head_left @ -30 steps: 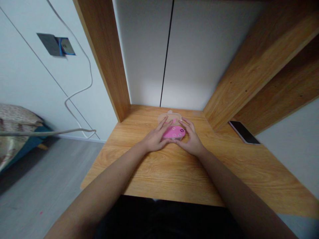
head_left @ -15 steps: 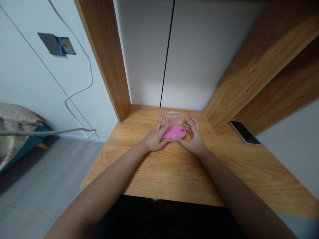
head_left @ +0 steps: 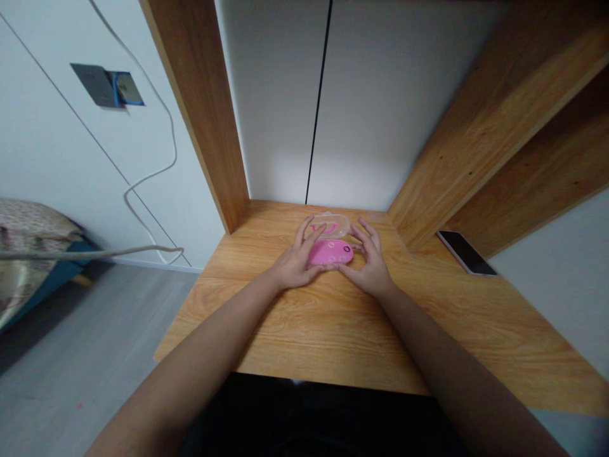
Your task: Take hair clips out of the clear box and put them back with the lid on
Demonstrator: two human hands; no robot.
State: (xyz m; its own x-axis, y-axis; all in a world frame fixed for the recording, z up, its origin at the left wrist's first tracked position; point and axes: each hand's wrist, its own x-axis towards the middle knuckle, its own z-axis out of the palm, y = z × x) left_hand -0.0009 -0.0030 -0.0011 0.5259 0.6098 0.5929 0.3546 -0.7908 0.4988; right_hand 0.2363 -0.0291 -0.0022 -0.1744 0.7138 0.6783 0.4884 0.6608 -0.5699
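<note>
Phone: black smartphone [head_left: 466, 252] lying on the desk [head_left: 333, 336], right there beside the hands [head_left: 373, 270]!
Cable: white cable [head_left: 174, 146] looping down from a wall socket [head_left: 126, 89], left of the hands.
Bed: patterned bed [head_left: 28, 254] far left, above the grey floor [head_left: 95, 330].

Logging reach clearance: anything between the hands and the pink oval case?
Nothing visible. The left hand and right hand sit close on either side of the pink oval case. The clear plastic lid lies beyond it, not between.

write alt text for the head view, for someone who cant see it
A person's left hand and right hand curve around a pink oval plastic piece on a wooden desk, with a clear plastic piece just beyond it. A dark phone lies near the desk's right edge.
</note>
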